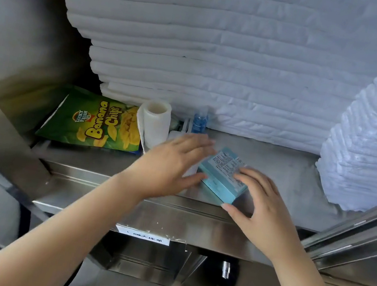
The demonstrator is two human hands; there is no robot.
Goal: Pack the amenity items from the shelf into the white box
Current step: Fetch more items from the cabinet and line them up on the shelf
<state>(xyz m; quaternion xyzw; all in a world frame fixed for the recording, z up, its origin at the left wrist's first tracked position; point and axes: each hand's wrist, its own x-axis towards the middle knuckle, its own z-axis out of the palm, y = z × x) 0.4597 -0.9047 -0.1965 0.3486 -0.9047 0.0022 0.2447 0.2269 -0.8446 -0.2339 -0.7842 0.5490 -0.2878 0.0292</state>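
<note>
A: Where's the small teal cardboard box (223, 174)?
B: Near edge, steel shelf (290, 176); left hand (171, 165) fingers straight, flanking it; right hand (261, 211) fingers bent over right end, clamp unclear. Likely bracketing for a two-handed lift.

I'm seeing my left hand (170, 167) and right hand (266, 212) showing short nails, forearms (67, 222) showing bare, unsleeved.
</note>
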